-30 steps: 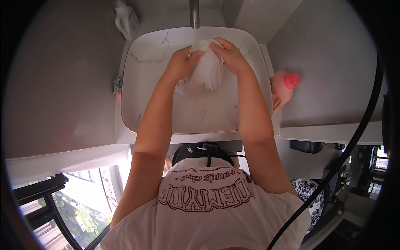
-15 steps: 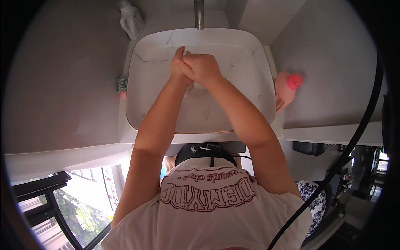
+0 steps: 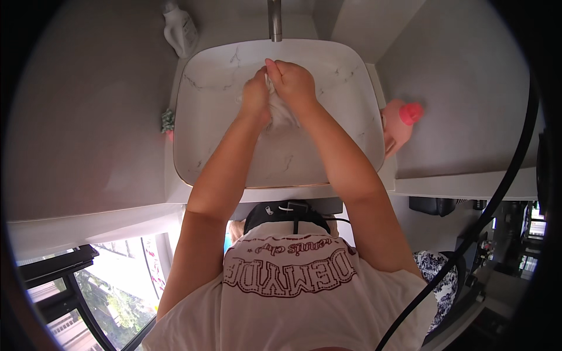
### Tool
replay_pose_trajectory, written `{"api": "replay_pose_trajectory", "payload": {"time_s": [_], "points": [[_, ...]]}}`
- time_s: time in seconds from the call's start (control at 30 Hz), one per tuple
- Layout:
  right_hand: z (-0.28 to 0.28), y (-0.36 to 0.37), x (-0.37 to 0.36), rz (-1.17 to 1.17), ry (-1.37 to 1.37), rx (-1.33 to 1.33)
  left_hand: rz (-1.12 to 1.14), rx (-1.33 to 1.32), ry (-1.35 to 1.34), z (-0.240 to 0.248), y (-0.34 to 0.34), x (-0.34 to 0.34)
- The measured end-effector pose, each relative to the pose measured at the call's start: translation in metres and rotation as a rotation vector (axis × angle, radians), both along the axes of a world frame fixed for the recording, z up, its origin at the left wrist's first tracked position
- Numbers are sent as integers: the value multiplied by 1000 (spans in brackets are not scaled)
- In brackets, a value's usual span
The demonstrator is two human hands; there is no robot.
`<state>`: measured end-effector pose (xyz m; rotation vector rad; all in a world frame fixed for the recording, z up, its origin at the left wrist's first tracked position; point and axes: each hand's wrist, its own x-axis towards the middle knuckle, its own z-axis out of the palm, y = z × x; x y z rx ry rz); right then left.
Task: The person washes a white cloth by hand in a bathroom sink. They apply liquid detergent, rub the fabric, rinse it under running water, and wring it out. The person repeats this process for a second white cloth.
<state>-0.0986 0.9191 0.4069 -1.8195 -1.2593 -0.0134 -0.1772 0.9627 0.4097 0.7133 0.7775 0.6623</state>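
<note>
A white cloth [image 3: 281, 113] hangs bunched between my two hands over the white marbled sink basin [image 3: 213, 146]. My left hand [image 3: 255, 96] is closed on the cloth's left part. Close beside it, my right hand [image 3: 293, 81] is also closed, gripping the upper part near the thumb. The cloth's lower folds hang down between my wrists, and part of it is hidden behind my fingers. Just beyond my hands, the metal faucet [image 3: 274, 23] reaches over the basin's far edge.
A white bottle [image 3: 180, 32] stands on the counter at the far left. A pink bottle with a red cap [image 3: 399, 123] is right of the basin. A small green plant [image 3: 168, 120] sits at the left rim. A black cable [image 3: 468, 245] crosses the right side.
My hands, clasped together before, have moved apart slightly. The right hand has shifted away toward the faucet, and more of the cloth shows between them.
</note>
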Motion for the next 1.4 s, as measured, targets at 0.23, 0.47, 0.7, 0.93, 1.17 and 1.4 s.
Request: {"api": "replay_pose_trajectory", "payload": {"time_s": [0.23, 0.47, 0.7, 0.93, 1.17, 1.4], "points": [[5, -3, 4, 102, 288, -192, 44, -14, -106, -11, 16, -1], [-32, -9, 63, 332, 1118, -149, 138, 44, -77, 7, 31, -4], [-4, -17, 55, 395, 1041, 118, 146, 1577, 395, -26, 38, 0], [3, -17, 50, 233, 704, 65, -246, 833, 311, -7, 17, -1], [9, -15, 4, 168, 199, 22, -16, 190, 70, -14, 16, 5], [3, -1, 9, -37, 111, -1, -53, 158, 198, 10, -6, 0]]}}
